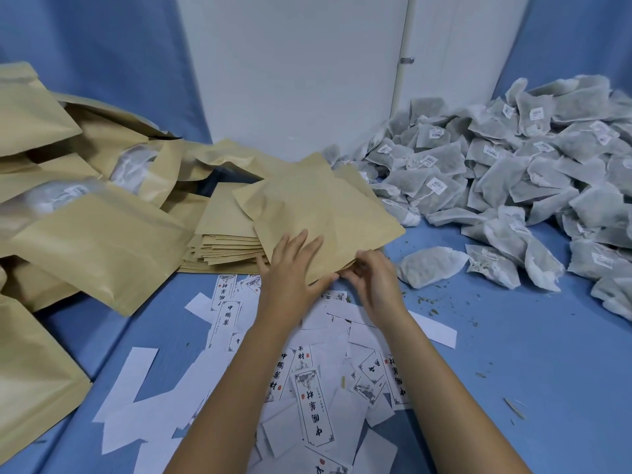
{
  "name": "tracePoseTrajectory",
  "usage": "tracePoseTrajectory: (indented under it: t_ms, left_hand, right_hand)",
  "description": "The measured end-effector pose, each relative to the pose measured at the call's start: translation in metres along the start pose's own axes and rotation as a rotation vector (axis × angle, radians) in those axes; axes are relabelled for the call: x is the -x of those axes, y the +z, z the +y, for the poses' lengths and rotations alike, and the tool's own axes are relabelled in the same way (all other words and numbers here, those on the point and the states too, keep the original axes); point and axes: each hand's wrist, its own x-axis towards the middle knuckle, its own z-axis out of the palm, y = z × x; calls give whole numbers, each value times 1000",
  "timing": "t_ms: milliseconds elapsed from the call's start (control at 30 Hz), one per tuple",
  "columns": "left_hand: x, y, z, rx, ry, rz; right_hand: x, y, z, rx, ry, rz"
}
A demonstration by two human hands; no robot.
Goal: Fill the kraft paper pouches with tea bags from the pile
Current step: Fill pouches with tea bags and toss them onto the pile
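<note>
White printed paper labels [314, 415] litter the blue tabletop [513, 354]. The left hand [294, 265] lies flat, fingers straight, on the top tan kraft paper pouch [321, 213]. The right hand [372, 278] pinches its near edge. The grey-green tea bag pile [513, 172] lies to the right.

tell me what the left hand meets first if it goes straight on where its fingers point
The left hand lies flat on the top kraft pouch, so it would just slide across that. Past the pouch's far corner, probably the left fringe of the tea bag pile, though depth is unclear.
</note>
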Motion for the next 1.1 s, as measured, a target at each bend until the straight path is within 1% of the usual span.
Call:
tracePoseTrajectory:
  t_ms: [100, 200, 300, 367, 467, 600, 633, 733, 800, 900, 967, 1033, 1100]
  left_hand:
    - [-2, -4, 1, 30, -45, 40]
    - [-6, -10, 5, 54, -70, 43]
    - [-9, -16, 12, -4, -75, 55]
    - [-11, -21, 17, -99, -64, 64]
    - [-13, -26, 22, -266, 32, 96]
    - [10, -17, 28, -365, 251, 331]
    - [16, -14, 28, -388, 283, 349]
    - [25, -7, 28, -344, 252, 323]
    - [29, -4, 32, -284, 237, 277]
    - [32, 0, 43, -240, 270, 218]
    - [26, -2, 49, -291, 269, 124]
    - [16, -2, 55, -446, 259, -1]
    - [1, 1, 58, -544, 226, -31]
  right_hand:
    - [0, 0, -3, 72, -54, -70]
    - [2, 2, -2, 106, -66, -84]
    - [4, 5, 0, 125, -63, -80]
    - [5, 7, -1, 150, -56, -41]
    - [4, 10, -2, 140, 3, 15]
    - [4, 15, -1, 190, 63, 88]
    - [4, 17, 0, 202, 73, 85]
    - [3, 21, 2, 181, 115, 94]
    - [1, 22, 0, 169, 140, 102]
    - [-3, 25, -5, 207, 130, 137]
    - [-5, 24, -7, 320, 79, 176]
    - [-5, 22, -8, 521, 17, 185]
    - [-3, 22, -7, 662, -30, 156]
